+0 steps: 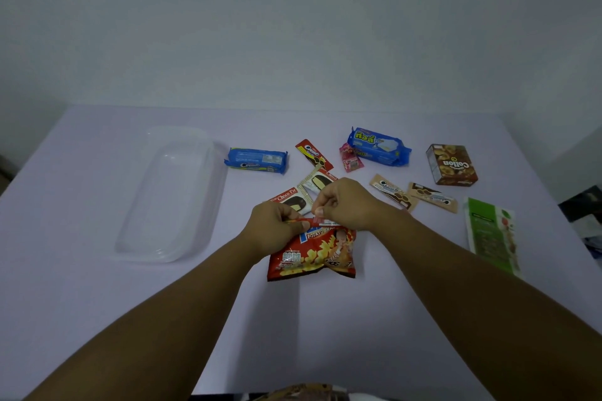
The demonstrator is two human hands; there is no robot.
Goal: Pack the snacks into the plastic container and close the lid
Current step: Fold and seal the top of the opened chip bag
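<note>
A red potato snack bag [314, 255] lies at the table's middle. My left hand [272, 226] and my right hand [347, 205] both pinch its top edge, close together. A clear plastic container [172, 195] sits to the left with its lid on. Just beyond my hands lie two Choco Pie packs [291, 200] [317, 181]. Farther back are a blue cookie pack [257, 160], a red cream stick pack [313, 155], a small pink candy pack [351, 158] and a large blue wafer pack [379, 146].
On the right lie two tan cookie sachets [392, 192] [433, 197], a brown Collon box [451, 164] and a green packet [492, 234]. A pale cloth covers the table [325, 319]. A wall rises behind. Dark clutter sits off the table's right edge.
</note>
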